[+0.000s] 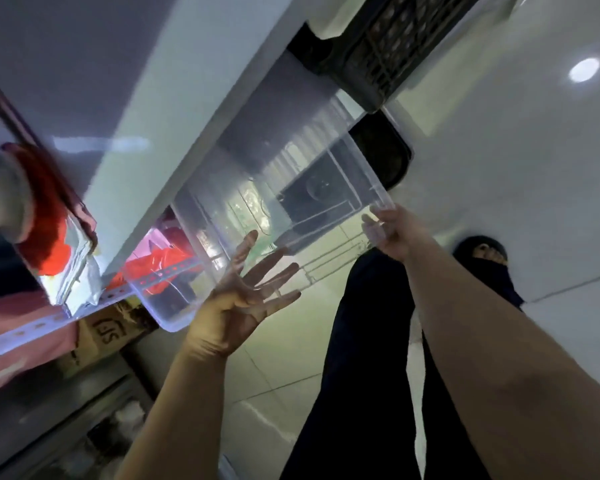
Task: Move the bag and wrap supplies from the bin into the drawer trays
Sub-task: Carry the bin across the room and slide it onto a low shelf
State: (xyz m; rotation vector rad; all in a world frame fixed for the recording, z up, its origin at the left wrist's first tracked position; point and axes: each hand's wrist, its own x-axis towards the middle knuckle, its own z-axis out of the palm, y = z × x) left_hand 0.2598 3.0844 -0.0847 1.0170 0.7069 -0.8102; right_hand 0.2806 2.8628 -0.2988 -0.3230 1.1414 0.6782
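I hold a clear plastic bin [274, 181] tilted in front of a white counter edge [174, 98]; I see nothing inside it. My left hand [243, 299] is spread against the bin's near wall, thumb up along the side and fingers fanned beneath. At the bin's far corner, my right hand [392, 233] pinches the rim. To the left, a clear tray [84, 216] holds red and silver packets [58, 237]. More red and pink supplies [160, 261] show under the counter, partly behind the bin.
A black slatted crate [395, 39] sits at the top by the counter. A cardboard box [101, 330] stands on lower shelving at the left. My dark-trousered legs [371, 341] and a foot [489, 254] stand on the pale tiled floor.
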